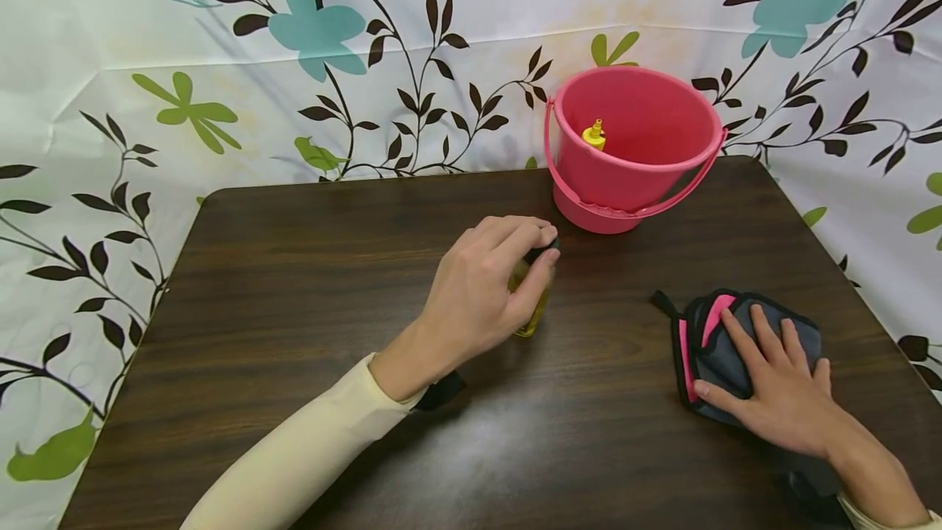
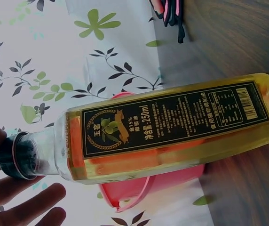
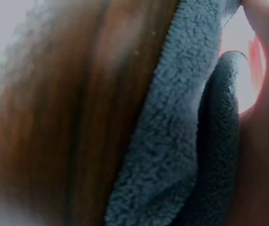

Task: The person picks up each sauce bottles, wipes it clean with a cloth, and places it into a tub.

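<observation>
Around the dark cap [image 2: 16, 155] of a cooking oil bottle [image 2: 172, 127], my left hand [image 1: 471, 289] pinches with thumb and fingers. The bottle is clear with yellow oil and a black 250ml label, and it stands on the table; in the head view the hand covers most of it. To the right, my right hand [image 1: 787, 395] rests with spread fingers on a folded grey cloth item [image 1: 717, 362] with black edging, pink parts and a black loop. In the right wrist view its grey fabric [image 3: 172, 122] looks fuzzy and layered, close to the tabletop.
A pink bucket [image 1: 599, 219] stands at the back right of the dark wooden table [image 1: 309, 268], its handle hanging down in front. Inside it shows a yellow nozzle top [image 1: 594, 136]. A white curtain [image 1: 257, 121] with leaf patterns hangs behind the table.
</observation>
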Available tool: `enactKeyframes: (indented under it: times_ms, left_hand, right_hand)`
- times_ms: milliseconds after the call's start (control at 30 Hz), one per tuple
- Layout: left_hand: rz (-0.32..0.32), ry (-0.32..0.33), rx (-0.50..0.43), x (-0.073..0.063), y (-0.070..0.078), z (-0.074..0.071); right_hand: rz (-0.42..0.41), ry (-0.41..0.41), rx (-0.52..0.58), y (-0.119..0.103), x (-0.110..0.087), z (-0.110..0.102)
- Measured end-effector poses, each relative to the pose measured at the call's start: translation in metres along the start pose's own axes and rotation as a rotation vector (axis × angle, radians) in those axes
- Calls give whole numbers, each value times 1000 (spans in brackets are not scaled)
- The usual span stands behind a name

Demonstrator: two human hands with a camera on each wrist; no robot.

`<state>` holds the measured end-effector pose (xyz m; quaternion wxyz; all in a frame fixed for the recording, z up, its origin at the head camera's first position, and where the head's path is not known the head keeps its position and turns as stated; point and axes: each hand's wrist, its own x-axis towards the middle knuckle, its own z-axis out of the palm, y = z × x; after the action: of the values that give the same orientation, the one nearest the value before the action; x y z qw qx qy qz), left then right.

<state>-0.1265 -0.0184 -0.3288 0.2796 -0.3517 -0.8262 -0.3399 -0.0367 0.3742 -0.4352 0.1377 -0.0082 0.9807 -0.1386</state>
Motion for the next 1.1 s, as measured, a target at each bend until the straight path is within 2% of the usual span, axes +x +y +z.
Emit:
enactKeyframes:
  times_ms: [400,1100]
  left_hand:
    - [8,-2,5,2,0,2]
    - [3,9,2,2,-1,3]
  right_hand:
    - [-3,-26,-42,2,-3,3]
    - [-2,0,-31,1,-3,5]
